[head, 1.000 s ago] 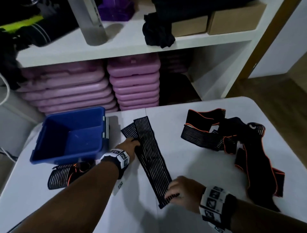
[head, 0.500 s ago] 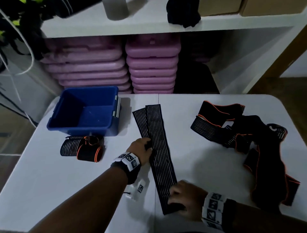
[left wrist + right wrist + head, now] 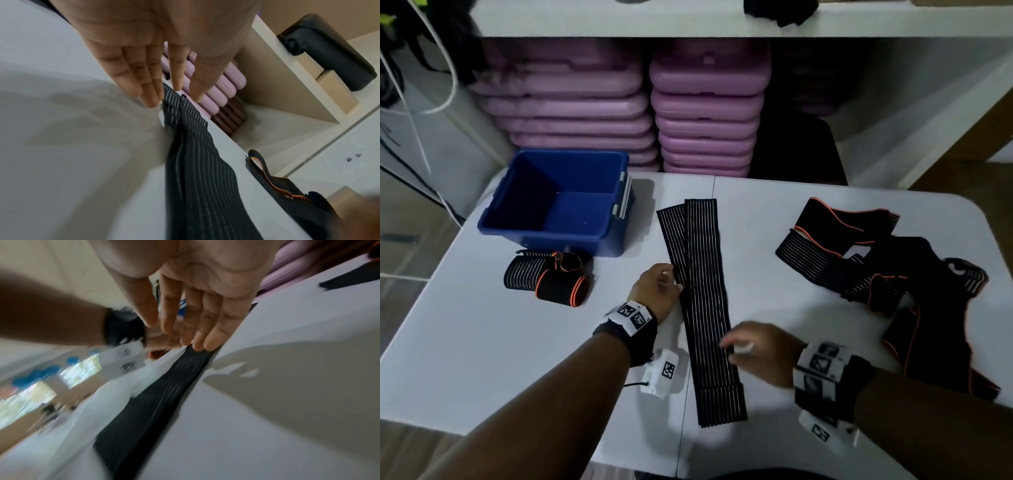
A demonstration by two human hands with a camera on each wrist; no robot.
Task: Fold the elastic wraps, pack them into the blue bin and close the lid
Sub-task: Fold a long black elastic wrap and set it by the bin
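We lay both open hands, left hand and right hand, fingers straight, at the edges of the striped wrap, lying doubled on the white table beside the blue bin. To fold well, we judge its ribbed, stretchy edges need aligning first, without tension.

The long wrap is showing black with thin pale stripes, the bin deep blue, the piled wraps black edged in orange, the tabletop white, the stacked cases lilac
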